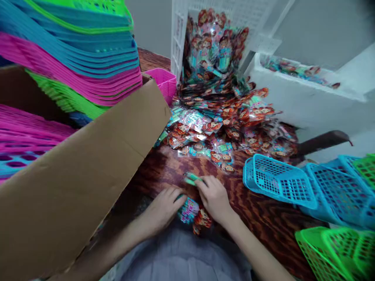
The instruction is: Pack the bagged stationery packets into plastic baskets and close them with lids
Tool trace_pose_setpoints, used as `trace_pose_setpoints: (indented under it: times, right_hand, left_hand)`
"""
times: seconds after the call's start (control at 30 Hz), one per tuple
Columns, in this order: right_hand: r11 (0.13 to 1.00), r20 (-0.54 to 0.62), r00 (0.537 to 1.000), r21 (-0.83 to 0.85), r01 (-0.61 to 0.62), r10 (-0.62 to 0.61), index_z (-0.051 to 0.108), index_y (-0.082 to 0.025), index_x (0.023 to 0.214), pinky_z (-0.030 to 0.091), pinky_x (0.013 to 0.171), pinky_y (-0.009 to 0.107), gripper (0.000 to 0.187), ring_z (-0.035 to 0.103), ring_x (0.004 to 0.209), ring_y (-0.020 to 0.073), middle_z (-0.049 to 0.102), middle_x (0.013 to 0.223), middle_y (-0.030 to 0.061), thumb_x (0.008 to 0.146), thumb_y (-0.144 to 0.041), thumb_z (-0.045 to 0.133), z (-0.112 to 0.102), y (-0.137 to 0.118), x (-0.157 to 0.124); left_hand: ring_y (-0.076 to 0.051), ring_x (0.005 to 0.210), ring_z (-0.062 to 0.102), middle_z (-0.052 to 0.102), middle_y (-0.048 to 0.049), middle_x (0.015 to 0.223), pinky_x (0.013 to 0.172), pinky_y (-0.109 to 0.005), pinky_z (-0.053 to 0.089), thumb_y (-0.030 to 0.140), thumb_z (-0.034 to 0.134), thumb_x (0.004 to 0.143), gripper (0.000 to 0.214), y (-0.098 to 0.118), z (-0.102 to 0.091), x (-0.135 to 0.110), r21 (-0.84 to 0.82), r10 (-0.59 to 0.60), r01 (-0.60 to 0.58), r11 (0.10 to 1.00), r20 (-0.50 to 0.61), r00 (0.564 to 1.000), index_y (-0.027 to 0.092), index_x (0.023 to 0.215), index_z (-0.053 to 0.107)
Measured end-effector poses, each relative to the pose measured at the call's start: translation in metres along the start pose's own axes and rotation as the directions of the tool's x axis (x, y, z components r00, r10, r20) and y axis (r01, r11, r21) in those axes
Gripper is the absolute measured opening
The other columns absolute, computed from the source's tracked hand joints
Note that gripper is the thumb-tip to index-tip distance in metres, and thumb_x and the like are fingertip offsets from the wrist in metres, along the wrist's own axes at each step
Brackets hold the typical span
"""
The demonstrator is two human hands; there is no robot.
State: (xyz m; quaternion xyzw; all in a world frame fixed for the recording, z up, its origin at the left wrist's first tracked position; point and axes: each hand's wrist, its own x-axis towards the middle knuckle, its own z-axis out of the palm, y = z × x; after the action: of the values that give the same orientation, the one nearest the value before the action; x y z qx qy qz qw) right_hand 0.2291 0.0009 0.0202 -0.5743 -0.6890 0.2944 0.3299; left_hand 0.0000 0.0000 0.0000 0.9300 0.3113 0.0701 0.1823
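Near the front edge of the table, my left hand (166,206) is closed on a bunch of small printed packets (188,210) with blue-and-pink lettering and doll-like faces. My right hand (215,198), just beside it, pinches a green-and-white printed packet (191,178) between thumb and fingers. That packet is partly covered by my fingers and a little blurred. Beyond both hands spreads a large loose pile of similar clear packets (199,123) with red-haired figures on them.
A white crate (177,43) lies tipped behind the pile, full of packets. At left stands a cardboard box (88,164) with stacked baskets (96,62) above it. Blue baskets (278,179) and green baskets (331,249) sit right. A pink basket (164,82) stands behind the box.
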Motion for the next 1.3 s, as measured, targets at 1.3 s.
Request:
trace_pose_setpoints:
  times: [1.3]
  right_hand:
    - [0.414, 0.03, 0.858, 0.867, -0.278, 0.512, 0.065, -0.023, 0.103, 0.057, 0.077, 0.035, 0.034, 0.069, 0.086, 0.0205, 0.074, 0.097, 0.002, 0.072, -0.034, 0.075, -0.039, 0.037, 0.019]
  left_hand:
    - [-0.026, 0.106, 0.055, 0.06, -0.0114, 0.117, 0.09, -0.042, 0.051, 0.004, 0.044, 0.088, 0.038, 0.013, -0.009, 0.025, 0.059, 0.067, -0.064, 0.996, -0.053, 0.996, 0.016, 0.122, 0.054]
